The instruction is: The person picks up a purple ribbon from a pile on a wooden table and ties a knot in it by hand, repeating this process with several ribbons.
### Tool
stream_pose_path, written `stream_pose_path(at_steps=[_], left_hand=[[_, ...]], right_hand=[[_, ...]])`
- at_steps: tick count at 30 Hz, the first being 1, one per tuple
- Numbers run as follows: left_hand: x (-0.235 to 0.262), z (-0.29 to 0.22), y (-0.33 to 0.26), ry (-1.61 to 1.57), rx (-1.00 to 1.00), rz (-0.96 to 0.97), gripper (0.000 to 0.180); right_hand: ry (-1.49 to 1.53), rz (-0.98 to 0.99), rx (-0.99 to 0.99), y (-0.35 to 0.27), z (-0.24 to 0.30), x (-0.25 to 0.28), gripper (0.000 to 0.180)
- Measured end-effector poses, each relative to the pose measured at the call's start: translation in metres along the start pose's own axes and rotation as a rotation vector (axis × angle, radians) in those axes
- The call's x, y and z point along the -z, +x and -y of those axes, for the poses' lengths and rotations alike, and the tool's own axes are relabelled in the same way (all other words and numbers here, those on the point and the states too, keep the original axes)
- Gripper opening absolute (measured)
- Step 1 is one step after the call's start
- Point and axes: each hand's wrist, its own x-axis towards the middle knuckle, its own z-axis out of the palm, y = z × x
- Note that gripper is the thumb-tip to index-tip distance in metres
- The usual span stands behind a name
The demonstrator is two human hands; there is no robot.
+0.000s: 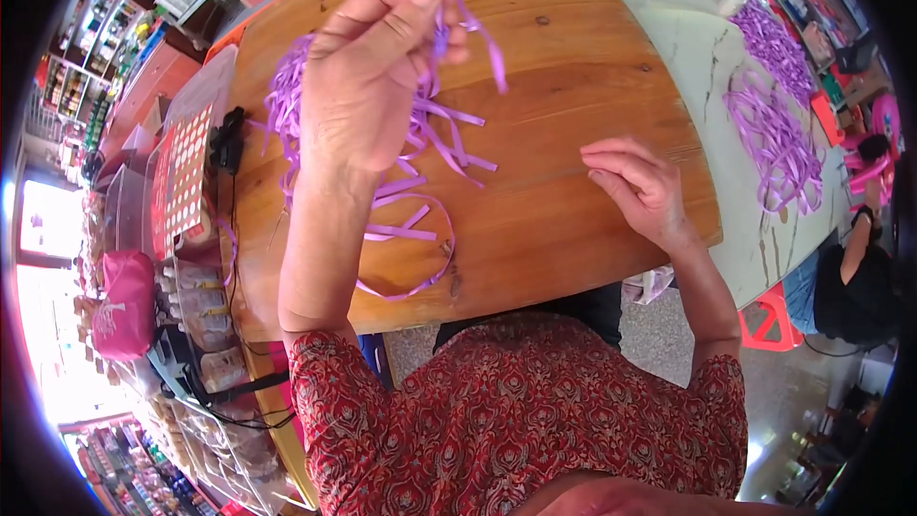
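While a purple ribbon strip (470,17) hangs in the air above the wooden worktop (573,86), the left hand (368,76) pinches its top end between thumb and fingers, raised high over the wood. The strip loops up past the fingertips and drops down on the far side of the hand. Under that hand lies a loose pile of purple ribbon pieces (420,153), spread flat on the wood, with one long thin loop (420,277) curling toward the near edge. The right hand (642,186) rests on the worktop well apart from the pile, near the right edge; its fingers are bent and loose and it holds nothing. Beyond the wood, to the right, a pale marble table (707,48) carries two more heaps of purple ribbon (778,124). To the left of the worktop stand a red card with white dots (181,177), a pink bag (124,301) and small packets in a clear tray (205,325). Another person in dark clothes (855,277) sits at the far right, beside a red stool (774,320).
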Motion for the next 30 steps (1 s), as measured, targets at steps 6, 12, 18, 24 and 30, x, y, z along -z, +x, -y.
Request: stream_pose_path(at_steps=[6,12,18,24,30], left_hand=[[-0.025,0.022,0.003,-0.201,0.321,0.136,0.015],[-0.049,0.028,0.002,-0.006,0.476,0.308,0.017],[-0.068,0.034,0.000,0.014,0.554,0.328,0.026],[-0.074,0.041,-0.005,0.112,0.515,0.323,0.029],[-0.069,0.049,-0.017,0.325,0.451,0.346,0.024]], right_hand=[[0.067,-0.165,0.059,0.025,0.026,0.014,0.022],[-0.103,-0.399,0.234,0.059,0.047,0.041,0.035],[0.213,-0.213,0.112,0.062,0.050,0.048,0.030],[0.020,-0.356,0.071,0.047,0.036,0.055,0.012],[0.084,-0.287,-0.062,0.034,0.029,0.056,0.017]])
